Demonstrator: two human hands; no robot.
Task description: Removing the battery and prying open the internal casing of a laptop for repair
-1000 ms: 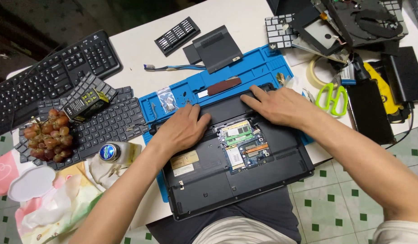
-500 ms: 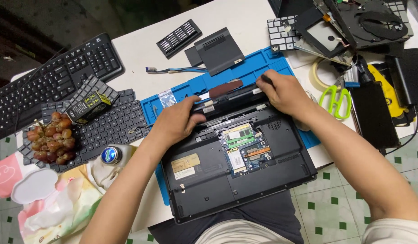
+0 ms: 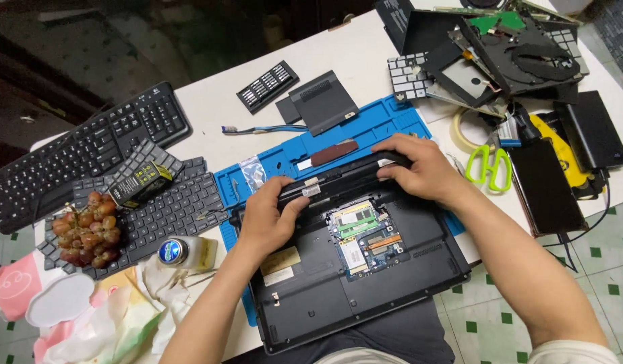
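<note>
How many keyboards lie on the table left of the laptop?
2: a black full keyboard at far left, and a bare laptop keyboard beside the blue mat. More may lie hidden.

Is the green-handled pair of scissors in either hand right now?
No: the scissors lie on the table right of the right hand, which with the left hand grips the long black battery pack over the laptop.

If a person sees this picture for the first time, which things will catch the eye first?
First, the two hands, left hand and right hand, gripping a long black battery pack at the far edge of an upturned black laptop with its circuit boards exposed. Beneath lies a bright blue mat, and a bunch of red grapes rests on a loose keyboard at left.
</note>
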